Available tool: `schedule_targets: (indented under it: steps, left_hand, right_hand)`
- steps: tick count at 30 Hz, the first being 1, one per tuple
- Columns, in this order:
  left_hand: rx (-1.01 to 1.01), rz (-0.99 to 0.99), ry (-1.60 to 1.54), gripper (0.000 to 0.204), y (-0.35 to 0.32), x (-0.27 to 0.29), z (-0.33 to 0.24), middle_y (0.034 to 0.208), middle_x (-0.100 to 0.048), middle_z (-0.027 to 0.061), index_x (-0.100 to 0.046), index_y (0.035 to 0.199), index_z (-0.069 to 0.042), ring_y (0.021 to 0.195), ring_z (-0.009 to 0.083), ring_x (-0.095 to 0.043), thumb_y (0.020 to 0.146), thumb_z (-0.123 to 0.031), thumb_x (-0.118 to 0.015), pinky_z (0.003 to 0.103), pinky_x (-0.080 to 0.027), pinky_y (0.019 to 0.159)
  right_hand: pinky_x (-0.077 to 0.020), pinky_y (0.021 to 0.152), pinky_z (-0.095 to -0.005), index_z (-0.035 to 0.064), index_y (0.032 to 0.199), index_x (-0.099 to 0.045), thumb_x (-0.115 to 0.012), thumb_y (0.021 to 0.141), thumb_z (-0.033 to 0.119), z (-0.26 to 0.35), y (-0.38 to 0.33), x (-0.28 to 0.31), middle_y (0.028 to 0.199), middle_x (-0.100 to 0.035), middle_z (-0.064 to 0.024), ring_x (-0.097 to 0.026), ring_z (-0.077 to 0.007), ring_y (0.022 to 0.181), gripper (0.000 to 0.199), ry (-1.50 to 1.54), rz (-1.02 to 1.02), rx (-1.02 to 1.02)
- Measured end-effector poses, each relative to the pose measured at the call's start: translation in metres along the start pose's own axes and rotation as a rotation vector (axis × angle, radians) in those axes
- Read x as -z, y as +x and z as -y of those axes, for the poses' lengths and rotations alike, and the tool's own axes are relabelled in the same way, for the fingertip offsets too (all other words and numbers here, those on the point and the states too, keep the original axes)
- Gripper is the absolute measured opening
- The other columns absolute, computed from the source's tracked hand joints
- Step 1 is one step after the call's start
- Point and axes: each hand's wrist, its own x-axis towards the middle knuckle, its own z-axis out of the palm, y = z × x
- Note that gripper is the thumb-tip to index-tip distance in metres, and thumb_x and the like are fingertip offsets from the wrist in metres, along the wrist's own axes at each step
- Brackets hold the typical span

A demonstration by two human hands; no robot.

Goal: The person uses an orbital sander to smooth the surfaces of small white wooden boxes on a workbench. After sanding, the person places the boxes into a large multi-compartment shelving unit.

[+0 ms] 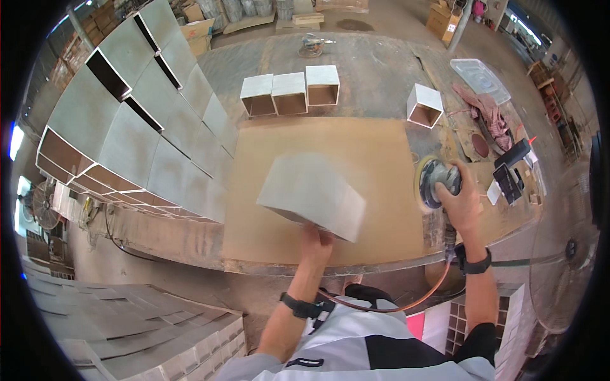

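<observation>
A white-grey box (305, 187), blurred by motion, is tilted above the tan board (381, 143) in the middle of the workbench. My left hand (316, 241) grips it from below at its near edge; some of the fingers are hidden behind the box. To the right, my right hand (462, 200) is wrapped round a round orbital sander (438, 183), its pad turned toward the left, apart from the box. An orange-brown hose (432, 293) trails from beneath the sander toward my body.
Tall stacked white boxes (136, 136) stand at left. Three open boxes (290, 93) sit in a row behind the board, with another box (425, 105) right of them. A second sander (311, 46), plastic lid (481, 80), checked cloth (486, 114) and fan (569, 247) are farther out.
</observation>
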Motion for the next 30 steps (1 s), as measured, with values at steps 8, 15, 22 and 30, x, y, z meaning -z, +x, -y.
schedule_targets:
  steps: [8,15,22,30]
  left_hand:
    - [0.643,-0.184,-1.569,0.038,-0.01,-0.019,0.047,0.125,-0.058,0.0114,-0.052,0.125,-0.004,0.118,0.029,-0.053,0.094,-0.025,-0.045,0.045,-0.045,0.1]
    - [0.608,-0.12,-1.738,0.041,-0.006,-0.024,0.06,0.129,-0.055,0.0124,-0.05,0.129,-0.005,0.121,0.029,-0.051,0.095,-0.026,-0.046,0.046,-0.043,0.102]
    - [0.669,-0.085,-1.76,0.039,-0.006,-0.023,0.054,0.131,-0.054,0.0116,-0.049,0.13,-0.007,0.121,0.0286,-0.051,0.095,-0.023,-0.045,0.046,-0.042,0.102]
    - [0.723,-0.113,-1.728,0.039,-0.007,-0.01,0.027,0.122,-0.059,0.0105,-0.053,0.124,-0.003,0.113,0.0269,-0.056,0.095,-0.029,-0.043,0.044,-0.044,0.098]
  right_hand:
    - [-0.046,0.084,-0.0349,0.0067,0.119,-0.055,-0.071,0.073,0.011,0.088,0.008,-0.041,0.099,-0.052,-0.0132,-0.055,-0.0288,0.094,0.049,-0.053,0.296,0.232]
    - [-0.0504,0.072,-0.0438,0.0116,0.115,-0.059,-0.072,0.072,0.021,0.184,-0.012,-0.133,0.096,-0.056,-0.02,-0.06,-0.0369,0.086,0.046,-0.032,0.613,0.529]
    - [-0.0505,0.071,-0.0455,0.012,0.116,-0.059,-0.069,0.072,0.02,0.195,0.008,-0.214,0.094,-0.056,-0.0227,-0.06,-0.0392,0.084,0.046,-0.018,0.616,0.533]
    - [-0.0503,0.071,-0.0503,0.0087,0.117,-0.058,-0.063,0.076,0.019,0.198,-0.026,-0.202,0.102,-0.053,-0.0286,-0.06,-0.0444,0.083,0.042,-0.055,0.654,0.646]
